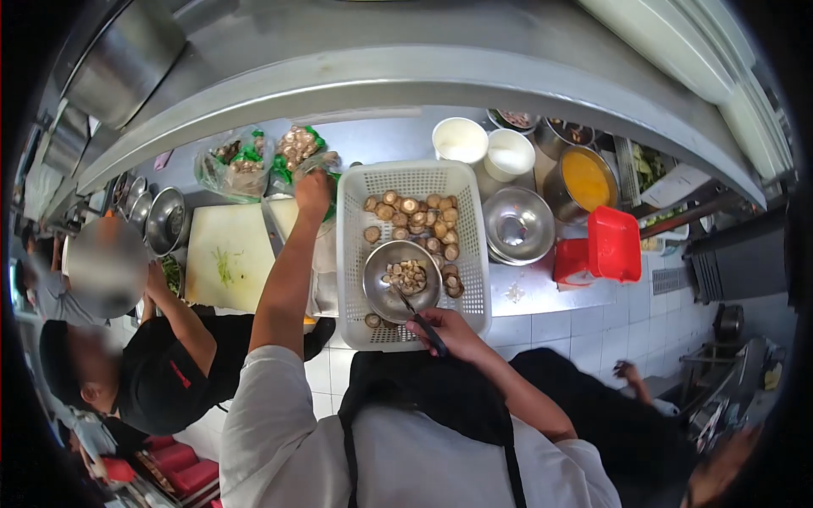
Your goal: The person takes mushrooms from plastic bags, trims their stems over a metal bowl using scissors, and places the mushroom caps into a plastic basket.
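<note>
My right hand is closed round the black handle of the scissors, whose blades reach into a steel bowl. Mushroom stems or pieces lie in that bowl, which rests in a white perforated basket. Whole brown mushrooms are spread in the basket behind and right of the bowl. My left hand reaches to the opening of a plastic bag of mushrooms, left of the basket. Its fingers are bent, and what they hold is hidden.
Left stand a cutting board with green scraps, a knife and another bag. White tubs, steel bowls, a pot of yellow liquid and red containers are right. A co-worker works at left; another person is at right.
</note>
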Motion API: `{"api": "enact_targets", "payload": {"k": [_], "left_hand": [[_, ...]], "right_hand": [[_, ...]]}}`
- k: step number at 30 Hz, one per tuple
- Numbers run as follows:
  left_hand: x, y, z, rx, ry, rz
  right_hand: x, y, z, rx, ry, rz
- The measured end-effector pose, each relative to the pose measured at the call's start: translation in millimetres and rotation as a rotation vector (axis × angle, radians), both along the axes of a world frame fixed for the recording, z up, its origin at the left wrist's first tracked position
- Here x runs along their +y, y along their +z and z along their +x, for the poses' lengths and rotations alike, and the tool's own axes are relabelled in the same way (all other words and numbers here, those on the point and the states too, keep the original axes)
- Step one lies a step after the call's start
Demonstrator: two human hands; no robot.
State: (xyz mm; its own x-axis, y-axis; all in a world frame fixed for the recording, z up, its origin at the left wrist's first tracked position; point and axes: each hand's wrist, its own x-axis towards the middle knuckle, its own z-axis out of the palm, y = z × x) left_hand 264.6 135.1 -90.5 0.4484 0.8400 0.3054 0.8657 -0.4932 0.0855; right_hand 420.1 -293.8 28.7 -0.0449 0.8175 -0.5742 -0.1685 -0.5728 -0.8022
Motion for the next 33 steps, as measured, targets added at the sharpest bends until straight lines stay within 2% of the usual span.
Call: {"api": "enact_targets", "payload": {"k": [6,7,10,11,14,15,18,19,22,24,26,29,33], "left_hand": [[-44,45,-11,-0.115,0.046,0.073],[-55,50,-18,-0.221,0.001,0.157],[-95,77,-36,-0.554,0.034,0.047],[-107,79,-43,-0.661,0.132,-0.121],[-116,33,-68,-1.341,-0.029,-0.388],[-140,48,-71,-1.479,0.017,-0.574],[-204,75,-69,-1.697,0.034,-0.787],[-221,77,-67,-1.676,0.037,-0.825],[-271,88,-55,-1.628,0.033,-0.913],[-303,110,-40,-1.607,0.006,-0.942],[-316,103,-35,-1.561,0.013,-1.021],[-330,99,-30,-1.539,0.030,-1.106],[-341,101,-24,-1.526,0.052,-1.118]], "right_hand": [[2,0,4,0.279,-0.082,-0.053],[0,0,7,0.360,-0.123,-0.045],[1,15,14,0.480,-0.139,-0.092],[0,6,14,0.548,-0.149,-0.121],[-5,8,19,0.384,-0.039,-0.088],[-6,5,19,0.334,-0.034,-0.062],[-11,0,18,0.038,0.014,0.075],[-14,-9,20,-0.057,0.023,0.192],[-19,24,13,-0.799,0.069,0.494],[-20,23,13,-0.911,0.084,0.604],[-21,21,13,-1.019,0.091,0.712],[-24,28,12,-1.148,0.168,0.698],[-30,28,16,-1.183,0.195,0.699]]}}
